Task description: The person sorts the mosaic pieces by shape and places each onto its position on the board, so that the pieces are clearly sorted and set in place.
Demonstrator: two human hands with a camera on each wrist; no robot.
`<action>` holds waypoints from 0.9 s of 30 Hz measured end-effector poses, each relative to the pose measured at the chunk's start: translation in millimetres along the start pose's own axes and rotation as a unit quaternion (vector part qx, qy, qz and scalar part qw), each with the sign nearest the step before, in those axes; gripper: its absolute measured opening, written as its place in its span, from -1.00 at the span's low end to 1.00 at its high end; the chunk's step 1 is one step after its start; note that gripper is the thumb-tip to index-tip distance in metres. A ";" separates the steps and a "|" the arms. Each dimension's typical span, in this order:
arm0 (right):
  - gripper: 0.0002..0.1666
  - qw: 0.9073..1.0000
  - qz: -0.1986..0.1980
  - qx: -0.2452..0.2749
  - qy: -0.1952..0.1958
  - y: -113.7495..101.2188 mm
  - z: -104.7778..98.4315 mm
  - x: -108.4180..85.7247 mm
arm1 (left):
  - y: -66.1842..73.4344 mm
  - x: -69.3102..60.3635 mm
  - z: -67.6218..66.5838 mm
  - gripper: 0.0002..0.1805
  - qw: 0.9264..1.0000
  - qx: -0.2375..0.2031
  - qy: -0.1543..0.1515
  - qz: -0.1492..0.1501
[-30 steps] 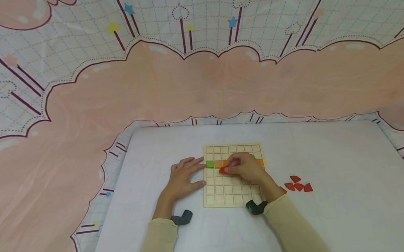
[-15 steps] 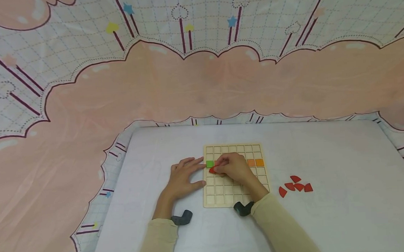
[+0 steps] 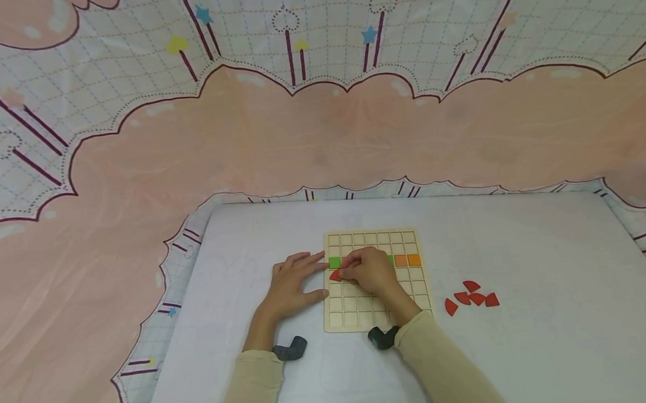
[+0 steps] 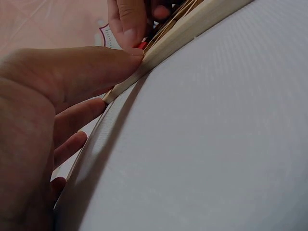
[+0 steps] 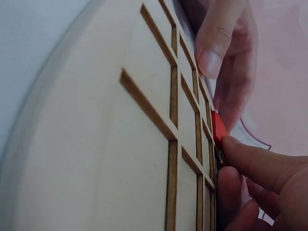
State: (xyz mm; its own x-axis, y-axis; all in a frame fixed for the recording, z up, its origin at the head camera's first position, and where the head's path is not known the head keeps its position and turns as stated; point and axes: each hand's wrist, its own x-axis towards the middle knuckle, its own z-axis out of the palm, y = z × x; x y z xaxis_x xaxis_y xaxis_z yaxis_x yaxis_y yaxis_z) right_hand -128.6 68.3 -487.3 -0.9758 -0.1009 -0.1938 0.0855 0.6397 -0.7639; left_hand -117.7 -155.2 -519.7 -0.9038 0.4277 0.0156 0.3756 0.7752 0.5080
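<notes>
A pale wooden grid board lies on the white tabletop, with a row of green and orange square tiles set across it. My right hand pinches a red wedge-shaped piece at the board's left column, just below the green tile. In the right wrist view the red wedge sits at the thumb tip, against the grid. My left hand has its fingers spread, and its fingertips and thumb touch the board's left edge. Part of the tile row is hidden behind the right hand.
Several red wedge pieces lie loose on the table right of the board. Dark wrist-worn devices show at the left cuff and right cuff. A patterned pink and white cloth stretches behind the table.
My right hand has moved left across the board with the red wedge, then slightly down at the left column. The left hand stays at the board's edge.
</notes>
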 end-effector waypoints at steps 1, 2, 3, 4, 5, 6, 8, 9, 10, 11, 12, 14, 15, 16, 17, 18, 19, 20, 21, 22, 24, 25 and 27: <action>-0.90 1.000 0.000 -0.009 0.001 -0.6 0.2 -0.5 | -0.2 0.0 0.0 -0.33 1.000 -0.001 0.001 0.002; -0.90 1.000 -0.001 -0.017 0.002 -1.0 0.3 -0.8 | -0.4 0.0 0.1 -0.33 1.000 -0.001 0.001 0.005; -0.89 1.000 -0.001 -0.023 0.004 -1.2 0.5 -1.1 | -0.8 0.2 0.3 -0.33 1.000 -0.002 0.001 0.006; -0.89 1.000 -0.002 -0.028 0.004 -1.3 0.7 -1.3 | -1.0 0.2 0.4 -0.33 1.000 -0.004 0.002 0.008; -0.89 0.999 -0.003 -0.031 0.004 -1.3 0.8 -1.4 | -1.5 0.3 0.7 -0.33 1.000 -0.005 0.002 0.009; -0.88 0.999 -0.003 -0.032 0.004 -1.2 0.9 -1.7 | -1.6 0.3 0.8 -0.33 1.000 -0.006 0.002 0.010; -0.88 0.999 -0.004 -0.034 0.004 -0.7 1.5 -1.9 | -1.8 0.4 1.0 -0.33 1.000 -0.008 0.002 0.012; -0.88 0.999 -0.004 -0.033 0.005 -0.5 1.7 -2.0 | -1.8 0.4 0.9 -0.34 1.000 -0.009 0.002 0.012; -0.87 0.999 -0.004 -0.032 0.005 -0.4 1.9 -2.2 | -1.8 0.4 0.8 -0.34 1.000 -0.010 0.003 0.013; -0.87 0.999 -0.006 -0.031 0.005 -0.4 2.1 -2.5 | -1.8 0.3 0.8 -0.34 1.000 -0.010 0.005 0.014; -0.88 0.999 -0.008 -0.032 0.006 -0.3 2.3 -2.7 | -1.6 0.3 0.6 -0.34 1.000 -0.011 0.005 0.014; -0.89 0.999 -0.015 -0.034 0.007 -0.6 2.7 -3.3 | -1.6 0.3 0.5 -0.34 1.000 -0.012 0.006 0.014; -0.89 0.999 -0.017 -0.034 0.006 -0.9 2.8 -3.5 | -1.4 0.3 0.3 -0.34 1.000 -0.013 0.006 0.013; -0.90 0.999 -0.018 -0.036 0.006 -1.1 3.1 -3.8 | -1.4 0.3 0.4 -0.34 1.000 -0.013 0.006 0.013; -0.90 0.999 -0.019 -0.039 0.006 -1.2 3.4 -3.9 | -1.4 0.2 0.4 -0.34 1.000 -0.014 0.006 0.012; -0.91 0.999 -0.020 -0.042 0.005 -1.5 3.6 -4.0 | -1.5 0.3 0.4 -0.34 1.000 -0.015 0.005 0.011; -0.91 0.999 -0.019 -0.044 0.005 -1.8 3.8 -4.2 | -1.5 0.3 0.5 -0.34 1.000 -0.014 0.005 0.011; -0.91 0.999 -0.018 -0.046 0.006 -2.1 3.9 -4.2 | -1.6 0.3 0.6 -0.34 1.000 -0.015 0.005 0.011; -0.91 0.999 -0.016 -0.048 0.006 -1.9 4.2 -4.3 | -1.6 0.3 0.6 -0.34 1.000 -0.015 0.006 0.011; -0.91 0.999 -0.016 -0.051 0.006 -1.9 4.4 -4.3 | -1.9 0.2 0.9 -0.34 1.000 -0.015 0.006 0.012; -0.91 0.998 -0.017 -0.055 0.008 -1.7 4.5 -4.5 | -2.1 0.2 1.1 -0.34 1.000 -0.015 0.008 0.013; -0.91 0.998 -0.018 -0.056 0.008 -1.5 4.5 -4.5 | -2.5 0.2 1.4 -0.34 1.000 -0.014 0.009 0.014; -0.89 0.998 -0.018 -0.056 0.007 -1.1 4.3 -4.8 | -2.9 0.0 1.7 -0.34 1.000 -0.013 0.010 0.014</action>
State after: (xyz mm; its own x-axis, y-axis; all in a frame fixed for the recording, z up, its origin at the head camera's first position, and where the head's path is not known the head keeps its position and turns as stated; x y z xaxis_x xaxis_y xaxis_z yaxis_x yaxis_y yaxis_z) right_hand -123.2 64.8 -488.2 -0.9808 -0.1147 -0.1574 0.0281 0.7165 -0.6970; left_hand -118.5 -156.6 -522.7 -0.8966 0.4403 0.0470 0.3960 0.7498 0.5300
